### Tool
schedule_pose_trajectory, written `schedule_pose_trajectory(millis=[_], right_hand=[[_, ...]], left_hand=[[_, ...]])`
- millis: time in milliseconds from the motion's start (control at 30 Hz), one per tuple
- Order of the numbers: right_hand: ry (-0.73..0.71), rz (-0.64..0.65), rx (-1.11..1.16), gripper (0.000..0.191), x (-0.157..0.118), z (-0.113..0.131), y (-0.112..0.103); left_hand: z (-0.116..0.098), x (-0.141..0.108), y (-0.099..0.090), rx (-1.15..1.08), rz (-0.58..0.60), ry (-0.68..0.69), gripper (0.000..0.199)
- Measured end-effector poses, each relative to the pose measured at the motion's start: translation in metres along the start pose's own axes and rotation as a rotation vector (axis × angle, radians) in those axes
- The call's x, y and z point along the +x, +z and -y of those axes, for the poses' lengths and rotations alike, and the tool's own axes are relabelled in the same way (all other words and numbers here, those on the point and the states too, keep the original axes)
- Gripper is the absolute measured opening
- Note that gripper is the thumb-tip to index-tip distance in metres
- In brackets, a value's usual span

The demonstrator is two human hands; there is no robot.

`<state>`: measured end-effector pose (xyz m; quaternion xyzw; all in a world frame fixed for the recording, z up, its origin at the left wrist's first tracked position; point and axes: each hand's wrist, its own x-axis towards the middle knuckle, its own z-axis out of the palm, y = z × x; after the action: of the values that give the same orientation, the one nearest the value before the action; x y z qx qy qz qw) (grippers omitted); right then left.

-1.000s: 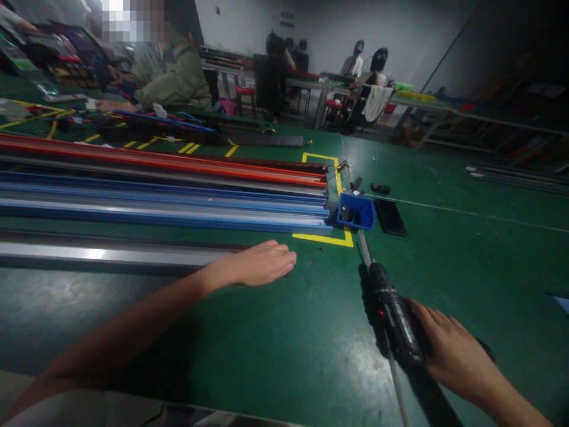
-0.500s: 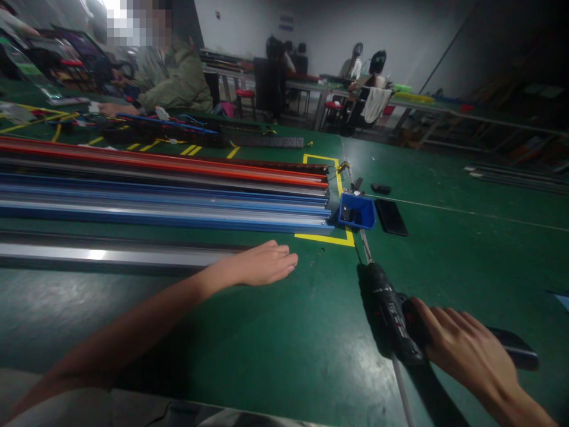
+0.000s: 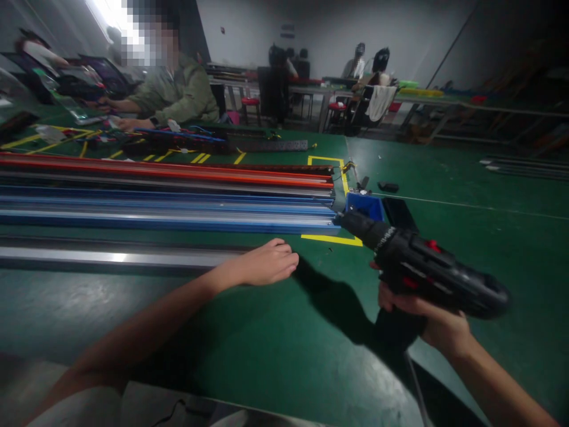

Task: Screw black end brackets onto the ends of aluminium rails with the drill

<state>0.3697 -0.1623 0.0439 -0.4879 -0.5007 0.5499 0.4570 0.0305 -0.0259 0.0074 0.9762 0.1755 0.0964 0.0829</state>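
Observation:
My right hand [image 3: 438, 323] is wrapped round the handle of a black cordless drill [image 3: 427, 267] with red details. The drill is raised over the green table, its chuck pointing left towards the ends of the blue rails. My left hand [image 3: 269, 262] is closed over the right end of a silver-grey metal profile [image 3: 124, 257], which lies flat near the table's front; the fingers hide that end. Behind it lie blue metal rails [image 3: 178, 213] and red rails [image 3: 178, 171], side by side. A blue bin [image 3: 367, 204] stands past their ends, partly covered by the drill.
A black phone-like slab [image 3: 400, 213] lies right of the bin, with a small black piece [image 3: 388, 187] behind it. Yellow tape [image 3: 331, 239] marks the table [image 3: 489, 267]. Across it a person in a green jacket [image 3: 186, 92] works among wires. More people sit farther back.
My right hand has lifted the drill off the table and swung it so the chuck points left. My left hand stays at the profile's end.

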Motion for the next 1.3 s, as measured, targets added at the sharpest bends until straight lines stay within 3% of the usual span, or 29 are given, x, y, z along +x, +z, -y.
schedule_pose_trajectory(millis=[100, 200, 400, 533, 667, 800, 1000, 1167, 1300], right_hand=[[0.126, 0.101, 0.316, 0.042, 0.023, -0.003, 0.029], [0.256, 0.191, 0.542, 0.046, 0.038, -0.020, 0.041], [0.399, 0.230, 0.743, 0.039, 0.056, -0.061, 0.030], [0.386, 0.237, 0.835, 0.031, 0.060, -0.068, 0.023], [0.356, 0.250, 0.849, 0.027, 0.061, -0.069, 0.020], [0.376, 0.311, 0.820, 0.035, 0.060, -0.071, 0.017], [0.496, 0.360, 0.693, 0.048, 0.059, -0.073, 0.012], [0.405, 0.362, 0.724, 0.038, 0.058, -0.072, 0.012], [0.343, 0.324, 0.607, 0.035, 0.055, -0.066, 0.011]], left_hand=[[-0.003, -0.002, 0.002, 0.121, -0.002, 0.011, 0.026], [-0.004, -0.002, 0.004, 0.183, -0.012, 0.048, 0.025], [-0.001, -0.004, 0.000, 0.014, -0.127, 0.029, 0.025], [0.006, -0.006, -0.001, -0.257, -0.311, -0.161, 0.024], [0.014, -0.003, 0.001, -0.478, -0.512, -0.477, 0.023], [0.022, 0.000, 0.003, -0.651, -0.656, -0.618, 0.020], [0.028, 0.001, 0.005, -0.801, -0.654, -0.675, 0.017], [0.030, 0.002, 0.004, -0.831, -0.623, -0.720, 0.017], [0.030, 0.001, 0.003, -0.862, -0.584, -0.704, 0.020]])
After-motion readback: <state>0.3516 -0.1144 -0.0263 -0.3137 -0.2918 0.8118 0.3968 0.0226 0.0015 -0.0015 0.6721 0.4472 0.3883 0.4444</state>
